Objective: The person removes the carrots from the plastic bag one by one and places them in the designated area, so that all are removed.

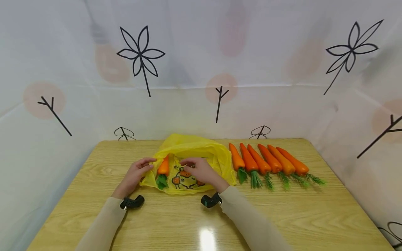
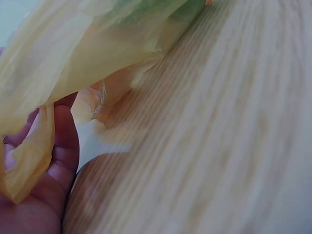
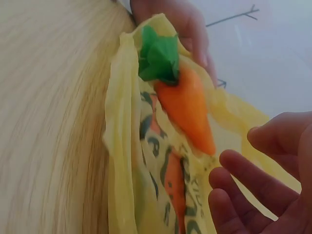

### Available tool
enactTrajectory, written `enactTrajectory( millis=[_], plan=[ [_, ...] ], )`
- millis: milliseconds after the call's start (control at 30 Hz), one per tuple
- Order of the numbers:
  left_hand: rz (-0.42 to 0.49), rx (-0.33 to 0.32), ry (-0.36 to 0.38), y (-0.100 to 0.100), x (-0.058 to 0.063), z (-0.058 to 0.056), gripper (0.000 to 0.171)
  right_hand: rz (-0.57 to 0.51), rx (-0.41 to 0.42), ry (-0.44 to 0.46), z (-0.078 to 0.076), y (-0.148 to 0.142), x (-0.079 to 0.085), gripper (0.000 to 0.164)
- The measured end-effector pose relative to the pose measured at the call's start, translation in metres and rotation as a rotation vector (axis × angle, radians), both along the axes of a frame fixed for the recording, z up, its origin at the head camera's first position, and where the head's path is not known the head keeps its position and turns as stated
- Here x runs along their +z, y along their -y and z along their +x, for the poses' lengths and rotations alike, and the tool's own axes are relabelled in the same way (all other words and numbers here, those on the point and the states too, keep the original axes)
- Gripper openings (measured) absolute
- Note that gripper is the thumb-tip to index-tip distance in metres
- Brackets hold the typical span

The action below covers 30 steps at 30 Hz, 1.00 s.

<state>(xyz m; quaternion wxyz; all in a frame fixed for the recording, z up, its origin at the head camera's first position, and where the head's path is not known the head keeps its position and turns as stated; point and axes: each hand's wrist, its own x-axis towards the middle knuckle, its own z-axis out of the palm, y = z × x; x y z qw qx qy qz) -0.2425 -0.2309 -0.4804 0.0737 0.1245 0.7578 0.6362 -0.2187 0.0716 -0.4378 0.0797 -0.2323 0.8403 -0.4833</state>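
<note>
A yellow plastic bag point(image 1: 185, 142) with a printed pattern lies on its side, its mouth spread toward me. One orange carrot point(image 1: 163, 167) with green leaves lies inside, near the bag's left side; its tip points away from me. My left hand point(image 1: 135, 174) holds the left edge of the bag's mouth, and in the left wrist view a strip of the film point(image 2: 41, 146) runs across its palm and fingers. Over the bag's mouth is my right hand point(image 1: 202, 170), its thumb and fingers apart with nothing between them, close to the carrot's tip in the right wrist view.
Several more carrots point(image 1: 263, 160) lie side by side right of the bag, leafy tops toward me. All rest on a wooden table point(image 1: 169, 223), with a patterned white cloth point(image 1: 188, 111) hanging behind and at the sides. Each wrist wears a black camera mount point(image 1: 133, 202).
</note>
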Motion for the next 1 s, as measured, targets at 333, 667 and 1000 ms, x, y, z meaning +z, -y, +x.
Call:
enactTrajectory(
  millis=[333,667,1000],
  plan=[
    [-0.003,0.004,0.005,-0.001,0.001,0.002,0.04,-0.004,-0.006,0.055,-0.005,0.032,-0.002,0.044],
    [0.016,0.001,0.022,-0.003,0.003,0.002,0.039,0.095,0.074,0.017,-0.012,0.05,-0.009,0.052],
    [0.006,-0.028,0.018,0.0,0.003,-0.001,0.04,0.218,0.13,0.074,-0.012,0.061,-0.008,0.064]
  ],
)
